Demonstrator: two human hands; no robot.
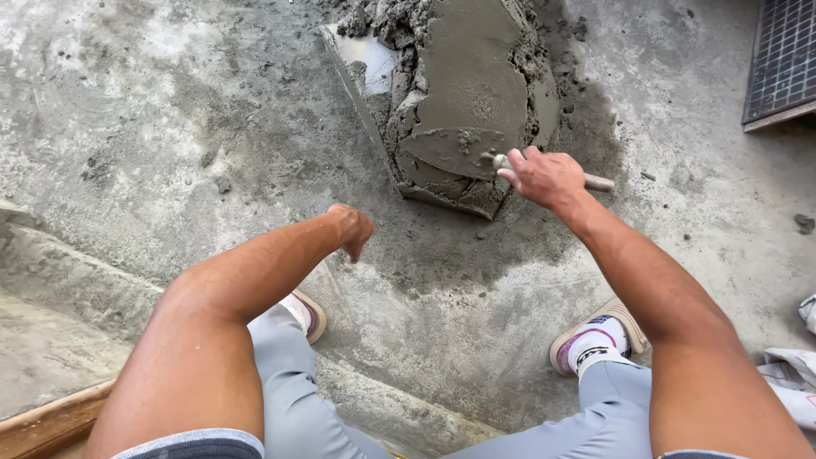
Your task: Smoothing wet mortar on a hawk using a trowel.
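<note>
Concrete floor (170,102) carries a wet mortar heap (459,93); right hand (544,177) grips the trowel (463,144), blade pointing left into it. Left hand (353,229), loosely curled and empty, hangs nearer the body.

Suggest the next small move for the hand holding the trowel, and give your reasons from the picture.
Probably draw the trowel down and toward the body. The right hand grips its handle, the blade lies flat on the wet mortar pile, and lumps at the top are unsmoothed. The left hand hangs free.
</note>
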